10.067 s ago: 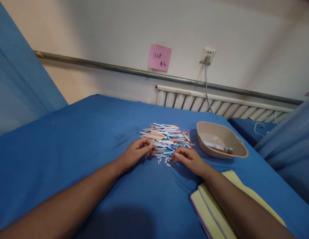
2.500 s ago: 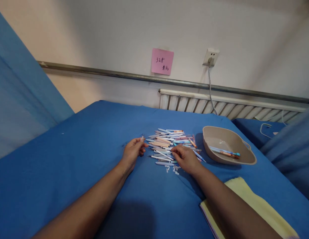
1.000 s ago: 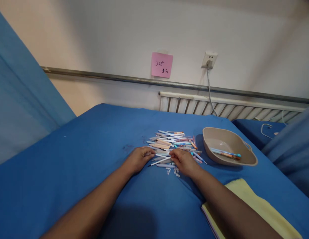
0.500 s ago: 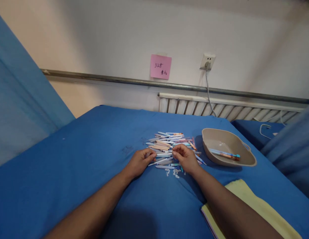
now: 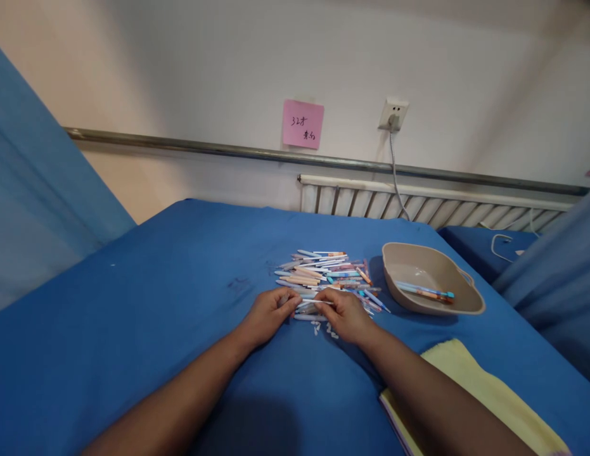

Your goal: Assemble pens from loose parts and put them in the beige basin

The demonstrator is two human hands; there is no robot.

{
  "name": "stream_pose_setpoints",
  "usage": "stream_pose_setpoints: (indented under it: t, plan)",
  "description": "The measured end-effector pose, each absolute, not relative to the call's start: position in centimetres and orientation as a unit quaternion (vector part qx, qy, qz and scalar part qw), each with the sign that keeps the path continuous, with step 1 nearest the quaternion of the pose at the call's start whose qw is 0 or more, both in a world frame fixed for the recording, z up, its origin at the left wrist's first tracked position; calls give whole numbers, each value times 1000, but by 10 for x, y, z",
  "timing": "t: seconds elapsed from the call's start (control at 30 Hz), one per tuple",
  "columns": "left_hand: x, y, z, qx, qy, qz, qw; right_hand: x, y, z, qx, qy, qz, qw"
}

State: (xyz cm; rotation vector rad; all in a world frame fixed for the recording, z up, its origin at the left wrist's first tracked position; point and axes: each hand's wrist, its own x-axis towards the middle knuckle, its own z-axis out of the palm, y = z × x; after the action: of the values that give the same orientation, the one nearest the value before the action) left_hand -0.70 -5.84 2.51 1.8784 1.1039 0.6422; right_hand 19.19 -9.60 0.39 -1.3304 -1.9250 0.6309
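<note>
My left hand (image 5: 269,318) is closed in a pinch at the near left of the pile, with a greyish piece that looks like a pen barrel (image 5: 284,298) showing among its fingers. From its fingertips a thin white pen refill (image 5: 310,301) reaches across to my right hand (image 5: 348,315), whose thumb and fingers pinch the other end. Under and beyond both hands lies a heap of pen parts: peach pen barrels (image 5: 301,277), grey-blue barrels, white refills and coloured pens. Several small white pieces (image 5: 316,327) lie on the near side, partly hidden by my right hand.
A beige basin (image 5: 430,253) on the right holds a few assembled pens (image 5: 425,291). Folded yellow cloth (image 5: 459,361) lies under my right forearm. The blue-covered surface (image 5: 156,285) meets a wall with a radiator (image 5: 361,196), metal rail and plugged-in cord (image 5: 394,164).
My right hand has moved slightly nearer and toward the left hand, and the white refill now bridges the two. The whole view has shifted a little.
</note>
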Motion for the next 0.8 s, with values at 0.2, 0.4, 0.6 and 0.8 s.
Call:
stream_pose_setpoints:
  t: [0.2,0.4,0.6,0.8]
  plan:
    - [-10,-54,30,664,445,310,515,191,-93,-3,-521,-696,311,383]
    - [-18,-49,35,601,441,358,562,191,-90,-8,-513,-674,331,416]
    - [-18,-52,33,677,453,258,520,195,-89,-6,-516,-656,318,449]
    - [-7,-79,40,828,415,118,357,199,-83,-11,-517,-614,344,487]
